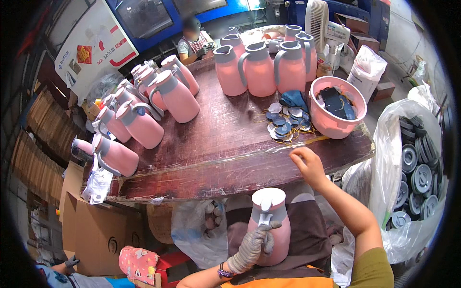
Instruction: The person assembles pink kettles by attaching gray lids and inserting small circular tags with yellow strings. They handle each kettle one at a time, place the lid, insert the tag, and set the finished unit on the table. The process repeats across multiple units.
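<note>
Down at the lap, head view: left hand, gloved, has its fingers wrapped round the grey handle of a pink jug. Jug sits roughly upright, pale lid on, just right of that hand, over dark cloth. Right hand, bare, is above and right of the jug at the table's near edge, fingers bent and partly curled; can't tell if it pinches anything. Just beyond it: loose pile of round tags with yellow strings, then a pink tub to their right. Further out past the right hand, open-topped jugs on the table. Lidded jugs stand well left of it. Right of the right forearm: clear bag of grey lids.
</note>
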The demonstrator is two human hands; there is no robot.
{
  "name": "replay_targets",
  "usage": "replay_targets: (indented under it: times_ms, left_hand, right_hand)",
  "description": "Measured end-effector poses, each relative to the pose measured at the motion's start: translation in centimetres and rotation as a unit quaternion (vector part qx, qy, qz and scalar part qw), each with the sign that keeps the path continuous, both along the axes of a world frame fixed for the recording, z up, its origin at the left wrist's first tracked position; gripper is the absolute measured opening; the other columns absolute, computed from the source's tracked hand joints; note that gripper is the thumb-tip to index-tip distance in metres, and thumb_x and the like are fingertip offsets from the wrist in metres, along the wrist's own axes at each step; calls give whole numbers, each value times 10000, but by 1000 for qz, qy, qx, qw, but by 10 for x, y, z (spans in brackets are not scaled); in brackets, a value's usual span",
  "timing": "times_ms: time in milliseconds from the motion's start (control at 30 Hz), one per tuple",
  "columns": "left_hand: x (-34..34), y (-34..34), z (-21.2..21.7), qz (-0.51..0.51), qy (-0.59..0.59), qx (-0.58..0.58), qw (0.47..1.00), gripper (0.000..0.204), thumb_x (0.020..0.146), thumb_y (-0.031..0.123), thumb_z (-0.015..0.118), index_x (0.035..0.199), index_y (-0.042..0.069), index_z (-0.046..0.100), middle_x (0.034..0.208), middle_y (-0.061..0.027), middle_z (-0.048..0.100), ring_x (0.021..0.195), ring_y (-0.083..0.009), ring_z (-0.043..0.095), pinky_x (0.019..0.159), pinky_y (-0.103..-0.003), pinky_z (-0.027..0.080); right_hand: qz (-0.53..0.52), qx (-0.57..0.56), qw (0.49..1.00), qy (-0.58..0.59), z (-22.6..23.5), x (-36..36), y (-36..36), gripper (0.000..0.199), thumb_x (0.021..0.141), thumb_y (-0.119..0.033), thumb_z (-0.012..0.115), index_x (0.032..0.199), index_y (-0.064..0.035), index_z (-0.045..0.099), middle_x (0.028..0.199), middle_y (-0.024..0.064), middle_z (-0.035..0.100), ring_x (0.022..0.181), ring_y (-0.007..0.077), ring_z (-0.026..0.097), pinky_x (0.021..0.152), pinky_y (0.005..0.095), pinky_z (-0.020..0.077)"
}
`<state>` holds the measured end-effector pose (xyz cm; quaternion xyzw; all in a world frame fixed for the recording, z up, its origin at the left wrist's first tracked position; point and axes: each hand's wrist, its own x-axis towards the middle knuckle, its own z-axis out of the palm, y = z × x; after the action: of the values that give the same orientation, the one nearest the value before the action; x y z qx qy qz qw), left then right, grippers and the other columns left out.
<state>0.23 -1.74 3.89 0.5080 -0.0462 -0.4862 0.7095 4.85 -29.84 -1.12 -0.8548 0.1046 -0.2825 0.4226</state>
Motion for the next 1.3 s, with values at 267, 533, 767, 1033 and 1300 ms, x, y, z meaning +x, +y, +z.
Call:
replay_targets:
  times_ms: [267,533,767,1033,1300]
  left_hand:
    - [4,-3,-23,42,29,-64,997,450,977,277,457,1321,-13,444,642,15,495,560,-63,436,537,-197,367]
    - [21,-7,-22,71,47,-63,994,470,965,257,481,1325,-41,425,660,13,499,559,-71,443,529,-207,388]
    - [25,-5,-29,87,31,-57,994,493,971,316,492,1302,-48,453,661,2,524,560,-75,471,524,-210,398]
    - [29,1,-26,167,123,-62,976,532,963,461,456,1186,-15,539,716,-78,597,595,-176,553,570,-296,470]
    - [36,15,-51,107,140,-89,980,425,910,233,598,1274,36,503,855,-78,643,732,-160,635,684,-288,543]
  right_hand:
    - [-172,-293,938,64,-19,130,-36,498,799,-450,650,1100,-56,616,1102,119,602,1035,306,562,833,442,452]
    - [-187,-346,890,230,-34,164,-60,190,821,-286,606,868,-106,644,918,64,635,896,255,605,728,379,481]
    - [-212,-63,971,-90,6,143,-71,174,831,-204,637,913,-56,597,905,114,640,828,276,631,715,411,470]
    - [-39,292,947,-126,15,56,-33,215,888,-134,604,1050,-11,533,894,67,663,771,129,656,614,231,482]
    - [65,408,910,29,20,-56,57,127,846,-84,643,951,-21,610,819,53,671,761,126,636,663,250,492]
